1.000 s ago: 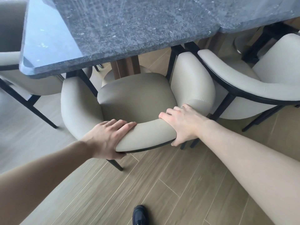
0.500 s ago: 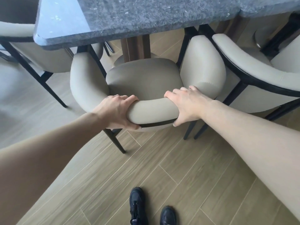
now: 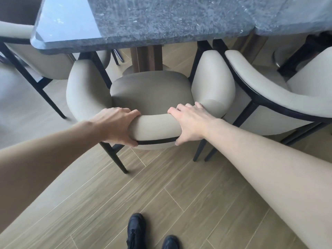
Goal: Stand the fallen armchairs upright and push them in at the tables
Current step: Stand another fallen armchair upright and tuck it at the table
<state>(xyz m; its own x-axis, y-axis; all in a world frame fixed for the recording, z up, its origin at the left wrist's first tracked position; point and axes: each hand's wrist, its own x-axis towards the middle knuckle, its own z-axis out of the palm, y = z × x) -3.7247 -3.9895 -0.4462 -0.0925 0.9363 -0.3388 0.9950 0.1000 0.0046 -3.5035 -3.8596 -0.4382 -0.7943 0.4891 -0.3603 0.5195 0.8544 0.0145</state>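
My left hand (image 3: pixel 116 127) and right hand (image 3: pixel 190 124) clamp curled fingers (image 3: pixel 181 108) over the armchair (image 3: pixel 152 92) backrest; beyond them, the desk (image 3: pixel 143 20). Padding yields; frame seems rigid, moderately heavy.

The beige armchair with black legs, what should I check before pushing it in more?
1. Beige armchair with black legs upright: ok.
2. Left hand grips the padded backrest: ok.
3. Right hand grips the backrest: ok.
4. Armrests fit beneath the dark speckled stone tabletop: cannot tell.
5. Gap to the neighbouring beige armchair on the right: not ok, the two look almost touching.
6. Brown wooden table pedestal ahead of the seat, apart: ok.
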